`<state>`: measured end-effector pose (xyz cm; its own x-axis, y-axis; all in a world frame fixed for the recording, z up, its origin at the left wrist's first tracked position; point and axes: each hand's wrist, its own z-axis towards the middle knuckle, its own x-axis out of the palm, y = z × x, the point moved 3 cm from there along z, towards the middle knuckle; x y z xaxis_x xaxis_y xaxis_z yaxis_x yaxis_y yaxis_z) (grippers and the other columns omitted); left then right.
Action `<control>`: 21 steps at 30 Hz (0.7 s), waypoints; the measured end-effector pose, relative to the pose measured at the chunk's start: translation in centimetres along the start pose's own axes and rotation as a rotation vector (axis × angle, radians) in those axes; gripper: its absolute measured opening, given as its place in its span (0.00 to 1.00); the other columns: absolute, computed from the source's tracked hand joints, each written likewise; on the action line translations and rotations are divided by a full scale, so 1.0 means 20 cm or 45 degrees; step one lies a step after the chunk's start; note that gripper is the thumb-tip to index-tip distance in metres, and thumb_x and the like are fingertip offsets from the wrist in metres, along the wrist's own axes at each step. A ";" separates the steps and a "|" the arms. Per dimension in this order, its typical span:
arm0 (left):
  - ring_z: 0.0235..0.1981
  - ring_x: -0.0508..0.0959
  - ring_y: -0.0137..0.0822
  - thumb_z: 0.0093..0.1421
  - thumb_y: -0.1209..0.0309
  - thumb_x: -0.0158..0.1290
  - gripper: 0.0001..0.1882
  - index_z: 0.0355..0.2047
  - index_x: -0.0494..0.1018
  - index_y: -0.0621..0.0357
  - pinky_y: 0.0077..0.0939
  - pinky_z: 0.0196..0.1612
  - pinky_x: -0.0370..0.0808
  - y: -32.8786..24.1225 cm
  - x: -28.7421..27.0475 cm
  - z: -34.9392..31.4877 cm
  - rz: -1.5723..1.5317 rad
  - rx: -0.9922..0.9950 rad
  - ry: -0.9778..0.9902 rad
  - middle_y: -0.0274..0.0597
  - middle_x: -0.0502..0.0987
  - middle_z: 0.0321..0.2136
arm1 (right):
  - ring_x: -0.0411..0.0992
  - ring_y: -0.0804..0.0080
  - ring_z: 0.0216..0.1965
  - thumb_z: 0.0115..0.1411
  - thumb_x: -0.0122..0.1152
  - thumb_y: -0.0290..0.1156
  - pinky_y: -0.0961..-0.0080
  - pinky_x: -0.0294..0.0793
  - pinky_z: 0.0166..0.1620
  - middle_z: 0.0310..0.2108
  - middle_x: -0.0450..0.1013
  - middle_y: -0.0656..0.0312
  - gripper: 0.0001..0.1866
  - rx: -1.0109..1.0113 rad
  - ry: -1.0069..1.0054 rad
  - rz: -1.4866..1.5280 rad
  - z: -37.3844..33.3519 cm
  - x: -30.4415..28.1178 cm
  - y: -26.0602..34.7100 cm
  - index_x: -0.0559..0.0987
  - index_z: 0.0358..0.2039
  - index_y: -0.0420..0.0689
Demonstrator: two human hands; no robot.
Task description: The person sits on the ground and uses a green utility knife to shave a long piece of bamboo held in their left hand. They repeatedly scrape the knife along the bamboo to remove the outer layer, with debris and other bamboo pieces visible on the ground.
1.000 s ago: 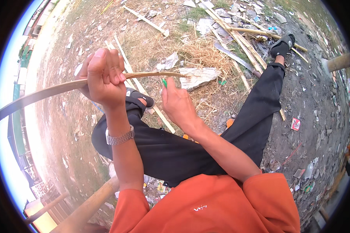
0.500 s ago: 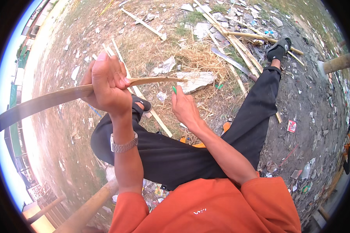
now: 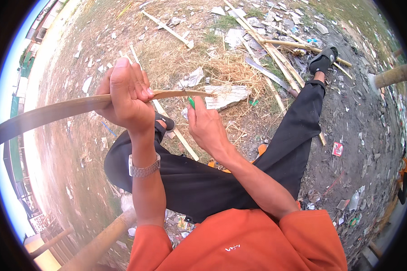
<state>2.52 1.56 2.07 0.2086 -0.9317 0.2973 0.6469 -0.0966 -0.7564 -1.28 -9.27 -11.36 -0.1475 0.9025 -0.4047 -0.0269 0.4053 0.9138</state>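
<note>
A long, bowed bamboo strip [image 3: 54,111] runs from the left edge to a thin tip near the middle. My left hand [image 3: 125,95] is wrapped round it, thumb up, a short way from that tip. Just below the thin end, my right hand [image 3: 210,131] is closed on a small green-handled tool [image 3: 191,103]. Most of the tool is hidden in the fingers; its top is at the underside of the strip. Beyond the strip's tip lies a whitish, weathered wood block [image 3: 233,97] on the ground.
Bamboo slats [image 3: 276,54] and a large knife [image 3: 267,72] lie on the ground near my outstretched right foot. Dry straw [image 3: 239,67] surrounds the wood block. Another split slat [image 3: 167,29] lies farther off. A bamboo pole [image 3: 99,239] crosses at lower left, and litter covers the dirt.
My right hand has moved left with the green-handled tool, along the strip toward my left hand. My left hand and the strip stay nearly in place.
</note>
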 end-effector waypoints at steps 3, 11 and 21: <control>0.06 0.56 0.21 0.59 0.76 0.46 0.20 0.10 0.59 0.58 0.16 0.10 0.54 -0.01 0.04 -0.02 0.014 0.039 0.007 0.31 0.56 0.06 | 0.70 0.36 0.24 0.62 0.46 0.32 0.45 0.67 0.30 0.17 0.69 0.40 0.09 0.024 -0.065 -0.049 0.01 0.06 -0.07 0.64 0.38 0.40; 0.06 0.56 0.21 0.60 0.76 0.46 0.21 0.09 0.58 0.56 0.17 0.11 0.54 0.01 -0.04 0.03 -0.039 -0.042 -0.082 0.29 0.55 0.06 | 0.71 0.36 0.26 0.62 0.46 0.33 0.45 0.68 0.31 0.19 0.70 0.39 0.10 0.060 0.031 -0.177 0.04 0.04 -0.01 0.64 0.38 0.39; 0.06 0.56 0.21 0.60 0.76 0.46 0.21 0.09 0.57 0.56 0.16 0.11 0.54 0.00 0.00 0.02 -0.036 -0.045 -0.020 0.30 0.56 0.06 | 0.72 0.38 0.26 0.63 0.42 0.33 0.47 0.70 0.32 0.20 0.71 0.38 0.11 0.206 0.111 -0.228 0.04 0.02 -0.20 0.65 0.37 0.38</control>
<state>2.80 1.69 2.36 0.2025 -0.9229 0.3276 0.6263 -0.1351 -0.7678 -0.42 -10.33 -15.19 -0.2395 0.8010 -0.5486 0.0974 0.5820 0.8073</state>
